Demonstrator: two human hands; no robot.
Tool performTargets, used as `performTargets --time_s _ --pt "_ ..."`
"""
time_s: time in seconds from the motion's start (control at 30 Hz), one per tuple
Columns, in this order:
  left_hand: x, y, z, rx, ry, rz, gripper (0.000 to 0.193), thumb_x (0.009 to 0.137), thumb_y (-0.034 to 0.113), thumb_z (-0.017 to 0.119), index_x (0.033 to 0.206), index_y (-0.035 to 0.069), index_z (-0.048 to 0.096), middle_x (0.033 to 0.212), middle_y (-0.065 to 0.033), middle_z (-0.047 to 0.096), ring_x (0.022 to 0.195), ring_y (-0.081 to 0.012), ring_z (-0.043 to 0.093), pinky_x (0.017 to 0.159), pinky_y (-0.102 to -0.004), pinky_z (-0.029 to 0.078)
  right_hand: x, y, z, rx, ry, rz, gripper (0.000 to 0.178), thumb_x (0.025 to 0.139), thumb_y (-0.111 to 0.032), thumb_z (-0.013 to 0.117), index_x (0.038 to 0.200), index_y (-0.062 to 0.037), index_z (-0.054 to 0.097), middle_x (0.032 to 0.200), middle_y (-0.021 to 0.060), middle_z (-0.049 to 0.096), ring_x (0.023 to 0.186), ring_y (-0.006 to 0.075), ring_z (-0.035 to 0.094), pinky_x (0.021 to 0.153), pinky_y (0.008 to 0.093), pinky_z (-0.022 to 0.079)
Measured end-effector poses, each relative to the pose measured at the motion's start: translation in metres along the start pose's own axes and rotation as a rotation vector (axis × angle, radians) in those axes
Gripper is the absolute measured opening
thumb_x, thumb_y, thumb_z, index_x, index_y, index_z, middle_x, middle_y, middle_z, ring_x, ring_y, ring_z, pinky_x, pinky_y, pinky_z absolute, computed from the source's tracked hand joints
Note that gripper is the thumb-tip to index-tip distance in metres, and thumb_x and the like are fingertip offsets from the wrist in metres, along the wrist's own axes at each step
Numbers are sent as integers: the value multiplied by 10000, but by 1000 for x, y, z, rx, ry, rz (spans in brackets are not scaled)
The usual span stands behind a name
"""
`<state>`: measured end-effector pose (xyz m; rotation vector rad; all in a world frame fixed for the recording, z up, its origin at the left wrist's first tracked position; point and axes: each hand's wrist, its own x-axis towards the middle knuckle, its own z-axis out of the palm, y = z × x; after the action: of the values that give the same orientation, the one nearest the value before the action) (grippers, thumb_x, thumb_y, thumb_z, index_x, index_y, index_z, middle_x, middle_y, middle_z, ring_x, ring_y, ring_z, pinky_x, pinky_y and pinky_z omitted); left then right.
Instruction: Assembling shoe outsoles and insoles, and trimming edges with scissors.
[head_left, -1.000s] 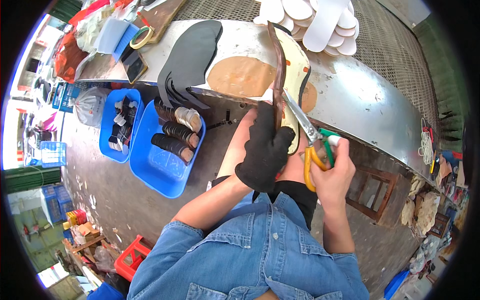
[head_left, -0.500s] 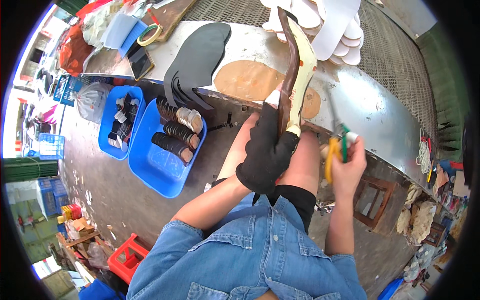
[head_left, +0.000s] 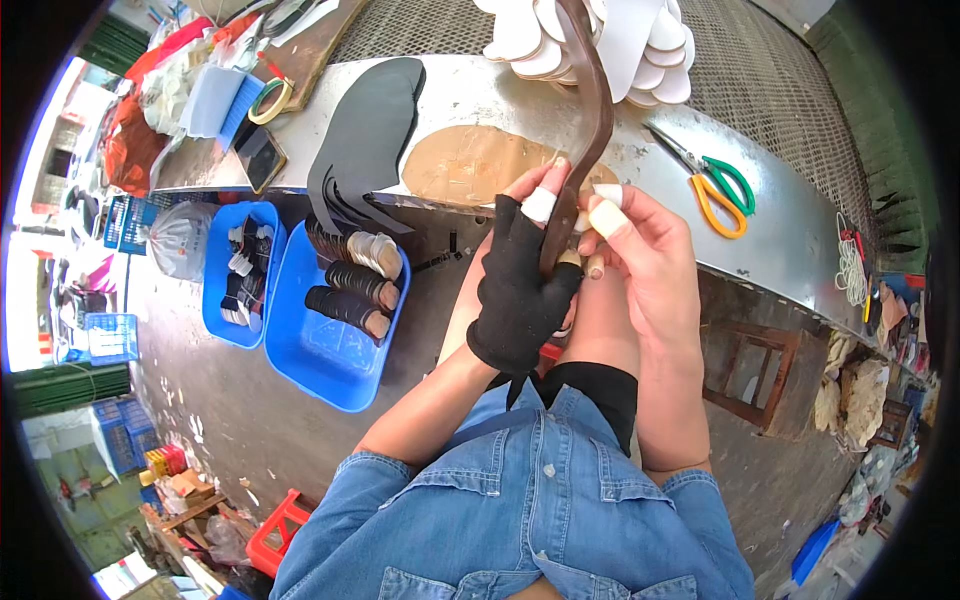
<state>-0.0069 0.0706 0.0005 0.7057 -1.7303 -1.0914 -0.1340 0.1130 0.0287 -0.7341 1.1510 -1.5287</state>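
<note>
A long, curved, glossy brown piece [head_left: 588, 100] stands upright between my hands, its upper end reaching the top edge of the view. My left hand [head_left: 525, 275], in a black fingerless glove with white tape on a finger, grips its lower part. My right hand [head_left: 655, 260] is bare, with pale tape on its fingertips. Its fingers are bent and pinch at the right edge of the brown piece; the exact contact is partly hidden. Scissors [head_left: 698, 170] with green and orange handles lie on the metal tabletop, right of my right hand.
On the metal bench [head_left: 790, 250] lie dark grey sheets [head_left: 370, 125], a tan oval piece [head_left: 470, 165] and a pile of white sole-shaped pieces [head_left: 650, 60]. A blue tub [head_left: 325, 375] with rolled dark strips and a smaller blue tub [head_left: 235, 325] stand at left. A phone [head_left: 261, 158] rests at the bench edge.
My right hand has let go of the scissors on the bench and moved left to the brown piece. The piece has turned, so its cream side no longer shows.
</note>
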Motion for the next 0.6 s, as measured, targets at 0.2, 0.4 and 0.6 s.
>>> performTargets --time_s 0.2,0.4,0.6 --pt "4 -2 -1 160 29 117 750 621 -96 565 1338 90 445 1277 -175 452 1085 -331 527 878 -356 454 9 8 -7 343 -95 203 156 852 -107 633 967 -2 628 782 11 595 627 65 530 498 175 407" --pt "5 2 -8 159 -12 79 745 631 -102 565 1340 96 447 1276 -157 452 1076 -294 541 855 -328 465 11 10 -3 346 -109 176 132 857 -101 622 965 -27 607 789 -1 585 665 55 525 501 176 393" --pt "3 -2 -7 -337 -61 -173 763 624 -115 532 1349 106 441 1264 -136 451 1077 -251 541 866 -294 453 0 7 20 64 14 -147 82 867 -104 607 907 -38 580 764 -29 555 646 17 472 511 155 344"
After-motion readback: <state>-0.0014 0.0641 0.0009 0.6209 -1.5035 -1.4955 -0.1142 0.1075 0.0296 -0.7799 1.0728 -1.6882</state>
